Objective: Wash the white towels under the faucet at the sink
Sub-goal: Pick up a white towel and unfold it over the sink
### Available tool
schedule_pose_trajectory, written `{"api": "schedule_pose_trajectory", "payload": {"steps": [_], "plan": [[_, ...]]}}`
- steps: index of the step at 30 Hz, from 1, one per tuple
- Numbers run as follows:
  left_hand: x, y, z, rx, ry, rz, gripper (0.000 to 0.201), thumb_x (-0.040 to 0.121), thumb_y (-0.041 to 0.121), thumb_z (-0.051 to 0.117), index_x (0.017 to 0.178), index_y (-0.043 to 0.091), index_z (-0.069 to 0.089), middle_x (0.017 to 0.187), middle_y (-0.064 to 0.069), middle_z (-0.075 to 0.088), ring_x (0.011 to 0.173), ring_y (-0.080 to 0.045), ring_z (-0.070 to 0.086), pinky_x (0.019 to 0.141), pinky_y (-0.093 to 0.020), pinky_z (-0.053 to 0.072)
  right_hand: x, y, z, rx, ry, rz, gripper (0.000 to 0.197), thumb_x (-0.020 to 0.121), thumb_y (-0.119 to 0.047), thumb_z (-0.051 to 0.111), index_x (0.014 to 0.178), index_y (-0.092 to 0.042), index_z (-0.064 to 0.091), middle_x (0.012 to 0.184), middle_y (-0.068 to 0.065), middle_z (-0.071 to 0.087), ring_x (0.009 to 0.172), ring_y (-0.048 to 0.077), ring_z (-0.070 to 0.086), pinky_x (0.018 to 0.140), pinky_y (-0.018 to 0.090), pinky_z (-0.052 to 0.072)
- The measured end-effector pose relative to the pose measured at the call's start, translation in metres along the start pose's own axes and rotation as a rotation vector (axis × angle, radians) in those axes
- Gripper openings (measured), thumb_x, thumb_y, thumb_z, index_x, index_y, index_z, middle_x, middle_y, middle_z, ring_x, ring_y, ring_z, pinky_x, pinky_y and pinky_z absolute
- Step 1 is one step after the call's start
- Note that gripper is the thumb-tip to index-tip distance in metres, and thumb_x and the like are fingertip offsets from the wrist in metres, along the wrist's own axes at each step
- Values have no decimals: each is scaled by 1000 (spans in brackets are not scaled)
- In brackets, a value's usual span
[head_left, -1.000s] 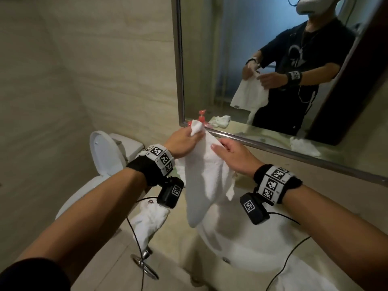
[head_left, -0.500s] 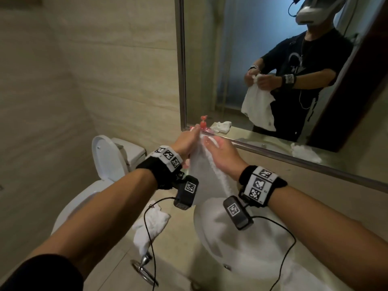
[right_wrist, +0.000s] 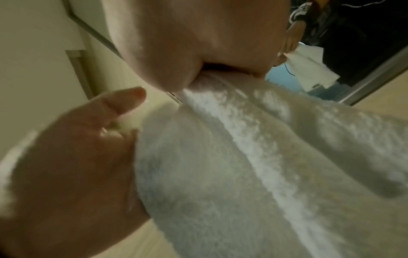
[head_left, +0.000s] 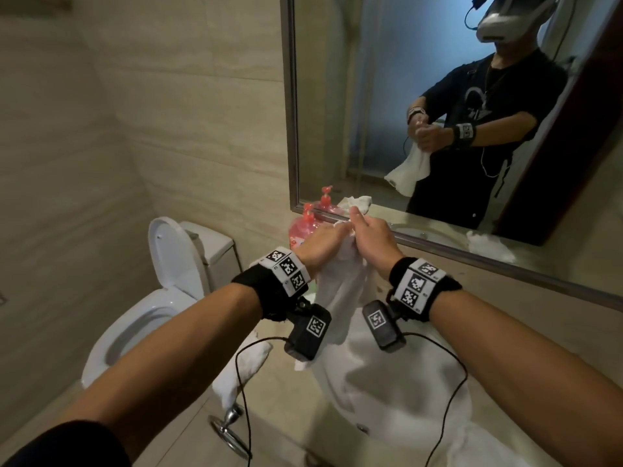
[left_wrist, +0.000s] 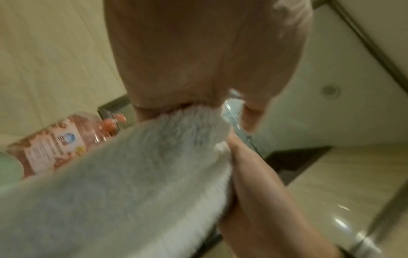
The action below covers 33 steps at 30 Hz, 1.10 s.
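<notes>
A white towel (head_left: 340, 291) hangs bunched above the white sink basin (head_left: 397, 392). My left hand (head_left: 322, 246) and right hand (head_left: 371, 237) both grip its top end, side by side, close to the mirror. In the left wrist view the towel (left_wrist: 132, 174) runs out of my left palm (left_wrist: 198, 61), with the right hand (left_wrist: 253, 174) against it. The right wrist view has the towel (right_wrist: 253, 157) coming out of my right fist, and my left hand (right_wrist: 77, 157) beside it. The faucet is hidden.
A pink soap bottle (head_left: 301, 230) stands on the counter under the mirror (head_left: 438, 96). Another white towel (head_left: 241, 372) hangs off the counter's left edge above a chrome ring (head_left: 229, 433). A third towel (head_left: 488, 446) lies at the sink's front right. An open toilet (head_left: 145, 305) is at left.
My hands came together at the top of the towel and gathered it into a bunch; the towel hung spread wider before. The view has shifted slightly closer.
</notes>
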<state>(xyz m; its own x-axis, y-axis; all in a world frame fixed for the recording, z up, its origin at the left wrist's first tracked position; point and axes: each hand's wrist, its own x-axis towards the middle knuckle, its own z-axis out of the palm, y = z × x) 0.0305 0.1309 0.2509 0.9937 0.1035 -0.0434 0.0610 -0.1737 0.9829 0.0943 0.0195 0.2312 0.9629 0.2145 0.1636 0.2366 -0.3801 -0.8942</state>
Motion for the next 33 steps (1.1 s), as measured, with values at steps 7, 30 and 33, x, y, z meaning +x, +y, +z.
{"api": "schedule_pose_trajectory", "payload": {"steps": [7,30,33], "plan": [[-3,-5,-48,783,-222,56,59,93,33,66,141,7,43,140,-16,52,126,-30,51,109,-37,40,2,-11,-28,-163,-268,-283,32,98,-55,57,74,-40,70,59,-22,61,53,-9,54,50,12,39],[34,-23,-10,45,149,-25,43,100,45,38,104,16,68,103,-9,71,98,-25,67,84,-35,56,-14,2,32,57,9,-73,55,104,-59,38,83,-17,67,71,-3,67,64,13,64,54,25,45],[23,-24,-8,6,57,11,36,102,43,38,109,21,65,107,-10,69,101,-26,66,88,-40,57,-8,4,27,33,35,-60,55,104,-58,38,68,-21,57,50,-12,55,44,1,51,41,17,37]]}}
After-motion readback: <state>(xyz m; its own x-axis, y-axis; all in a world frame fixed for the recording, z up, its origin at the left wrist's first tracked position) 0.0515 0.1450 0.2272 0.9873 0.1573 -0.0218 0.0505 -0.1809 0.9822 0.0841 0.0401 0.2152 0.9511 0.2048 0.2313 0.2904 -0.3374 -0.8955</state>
